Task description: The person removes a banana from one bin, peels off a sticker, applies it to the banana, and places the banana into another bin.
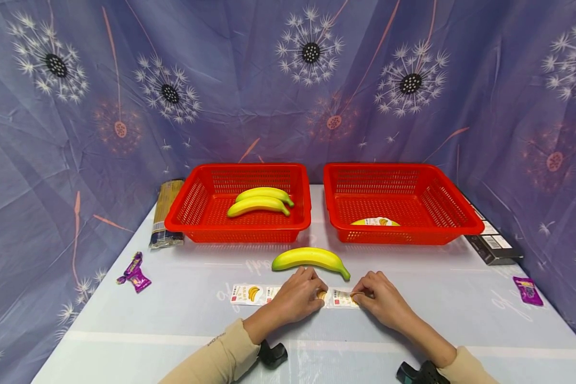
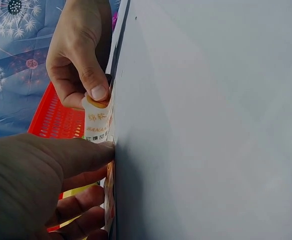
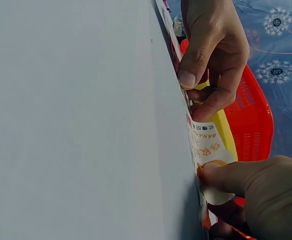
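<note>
- Left hand (image 1: 295,297) and right hand (image 1: 379,298), both pinching the packet strip (image 1: 288,295) flat on the bench (image 1: 173,320), just before the loose banana (image 1: 310,259).
- Likely risk: uneven pull, tearing crooked or slipping free.
- Long axis left-right across the bench.

banana sachet strip (image 1: 288,295) | white, printed | flat on table, near front edge | possibly partly lifted

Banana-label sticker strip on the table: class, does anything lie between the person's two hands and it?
Nothing visible does. The left hand and right hand both already pinch the sticker strip; the loose banana lies just beyond it, toward the baskets.
</note>
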Tool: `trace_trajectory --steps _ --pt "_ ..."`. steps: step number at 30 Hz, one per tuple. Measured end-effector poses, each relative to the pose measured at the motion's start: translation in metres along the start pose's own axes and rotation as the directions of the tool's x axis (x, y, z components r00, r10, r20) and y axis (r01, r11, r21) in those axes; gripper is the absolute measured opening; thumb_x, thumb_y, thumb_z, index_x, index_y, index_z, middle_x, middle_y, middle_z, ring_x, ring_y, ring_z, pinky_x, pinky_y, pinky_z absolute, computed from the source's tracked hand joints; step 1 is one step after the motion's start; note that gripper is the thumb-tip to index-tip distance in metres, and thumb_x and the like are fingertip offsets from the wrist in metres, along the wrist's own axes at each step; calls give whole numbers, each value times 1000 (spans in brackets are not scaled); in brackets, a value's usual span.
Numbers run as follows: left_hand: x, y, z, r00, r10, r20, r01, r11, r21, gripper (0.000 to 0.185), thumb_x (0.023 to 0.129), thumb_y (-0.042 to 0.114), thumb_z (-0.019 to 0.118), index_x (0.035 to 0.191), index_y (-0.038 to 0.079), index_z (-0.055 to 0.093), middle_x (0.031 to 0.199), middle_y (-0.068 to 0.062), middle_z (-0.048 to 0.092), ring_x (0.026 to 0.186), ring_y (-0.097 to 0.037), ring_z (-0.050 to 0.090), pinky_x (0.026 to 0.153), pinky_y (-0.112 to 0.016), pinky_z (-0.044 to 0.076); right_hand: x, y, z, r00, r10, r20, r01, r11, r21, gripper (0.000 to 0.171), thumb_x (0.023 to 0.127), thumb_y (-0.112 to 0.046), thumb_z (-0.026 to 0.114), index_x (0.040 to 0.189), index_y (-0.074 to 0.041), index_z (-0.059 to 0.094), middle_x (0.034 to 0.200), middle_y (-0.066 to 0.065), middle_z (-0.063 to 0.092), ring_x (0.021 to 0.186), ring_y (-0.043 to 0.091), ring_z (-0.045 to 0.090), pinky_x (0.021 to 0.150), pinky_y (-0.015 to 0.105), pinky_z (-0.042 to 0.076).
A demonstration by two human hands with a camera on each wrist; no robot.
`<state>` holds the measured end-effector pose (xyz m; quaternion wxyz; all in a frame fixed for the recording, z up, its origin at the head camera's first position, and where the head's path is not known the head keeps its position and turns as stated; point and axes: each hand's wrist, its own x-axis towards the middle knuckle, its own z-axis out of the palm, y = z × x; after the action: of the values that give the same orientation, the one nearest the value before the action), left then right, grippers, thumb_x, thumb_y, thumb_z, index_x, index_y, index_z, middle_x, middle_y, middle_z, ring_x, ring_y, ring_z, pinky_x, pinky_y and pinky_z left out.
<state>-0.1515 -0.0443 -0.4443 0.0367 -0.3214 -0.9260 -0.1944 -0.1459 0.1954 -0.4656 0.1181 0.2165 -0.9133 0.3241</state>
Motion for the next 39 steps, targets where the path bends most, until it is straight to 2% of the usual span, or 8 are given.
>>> trace_trajectory --steps 8,13,17,21,26,29,33,39 --pt "0 0 1 1000 -2 3 2 1000 6 23 81 24 72 103 18 71 94 5 54 85 -8 43 68 -14 32 -8 -5 -11 997 -59 -42 63 994 92 26 72 -11 79 78 -31 64 75 -19 54 72 5 41 60 18 33" --pt "0 0 1 1000 3 -3 -3 1000 13 23 81 24 72 103 18 71 94 5 54 85 -8 43 68 -14 32 -12 -12 -26 995 -90 -32 94 979 180 23 75 -10 77 81 -28 64 80 -15 58 75 8 46 64 21 39" --pt "0 0 1 1000 11 -11 -11 1000 25 22 81 24 71 103 19 71 94 5 54 84 -8 43 69 -14 32 -12 -18 -37 999 -42 -3 41 975 217 18 79 -10 74 82 -25 64 82 -12 61 77 4 49 68 21 43" --pt "0 1 -1 1000 1 -22 0 1000 17 22 81 25 71 102 19 71 93 5 55 84 -8 43 69 -15 34 -8 -24 -43 999 31 -11 -29 987 155 20 79 -11 74 83 -27 64 80 -13 60 75 0 50 67 22 43" --pt "-1 0 -8 997 -57 -59 49 989 -136 20 85 26 66 102 17 70 93 2 58 89 -10 48 74 -18 41 2 -29 -40 994 106 -20 -103 991 88 16 79 -15 74 82 -28 65 75 -12 55 70 0 47 63 23 41" --pt "1 -2 -12 990 -112 -81 81 945 -316 19 90 28 60 101 14 69 92 1 62 86 -9 53 75 -20 44 8 -32 -36 990 141 -16 -139 987 81 15 79 -15 74 81 -27 66 73 -10 53 70 2 46 63 22 39" --pt "4 -3 -18 983 -171 -64 113 846 -521 25 93 32 56 99 12 70 87 0 66 76 -5 54 68 -19 45 15 -38 -29 990 139 -28 -137 988 66 16 77 -13 75 79 -26 66 73 -10 52 70 2 45 63 20 40" --pt "6 -1 -23 975 -221 3 172 750 -639 28 87 35 64 96 10 70 82 -1 69 66 -4 54 58 -19 45 26 -47 -19 997 23 -79 -21 999 31 17 74 -10 77 79 -24 67 73 -13 54 71 6 48 64 22 43"
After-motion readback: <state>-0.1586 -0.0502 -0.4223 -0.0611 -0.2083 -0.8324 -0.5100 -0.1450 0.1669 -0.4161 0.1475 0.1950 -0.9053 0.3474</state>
